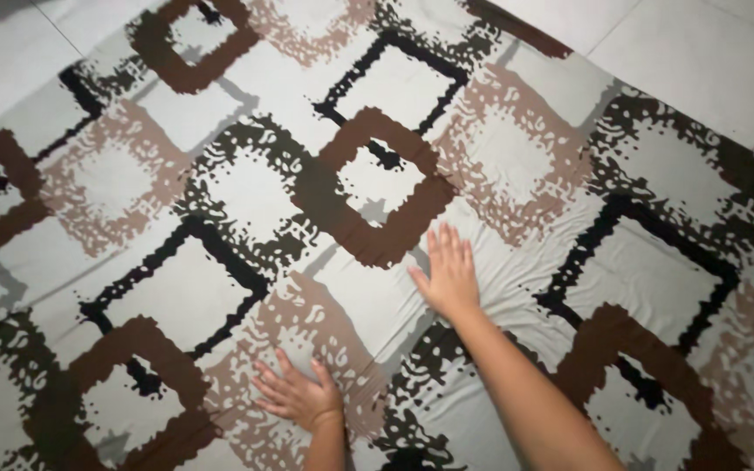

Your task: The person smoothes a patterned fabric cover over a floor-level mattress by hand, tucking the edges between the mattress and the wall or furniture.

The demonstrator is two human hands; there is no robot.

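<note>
The patterned sheet (377, 218) lies spread flat across a tiled floor (709, 61) and fills nearly the whole view. Its ground colour is pale grey-white, printed with square outlines in dark brown, black, tan and grey; the squares overlap at their corners.

Edges:
- 1 edge of the sheet runs diagonally along the upper right, from the top centre down toward the right margin. Bare floor tiles show beyond it.
- A 2nd strip of bare floor shows at the upper left corner.
- The remaining edges lie outside the view.

Hands:
- The left hand (298, 394) rests palm down on the sheet at the lower centre, fingers spread wide, on a tan square. It holds nothing.
- The right hand (449, 272) rests palm down on the sheet further up and to the right, fingers extended and close together, beside a dark brown square. It holds nothing. Fine creases fan out in the fabric just to the right of this hand.

The 2 hands are near each other but apart. Open sheet surface lies on every side of both hands. No packages, labels or signs show in the view
</note>
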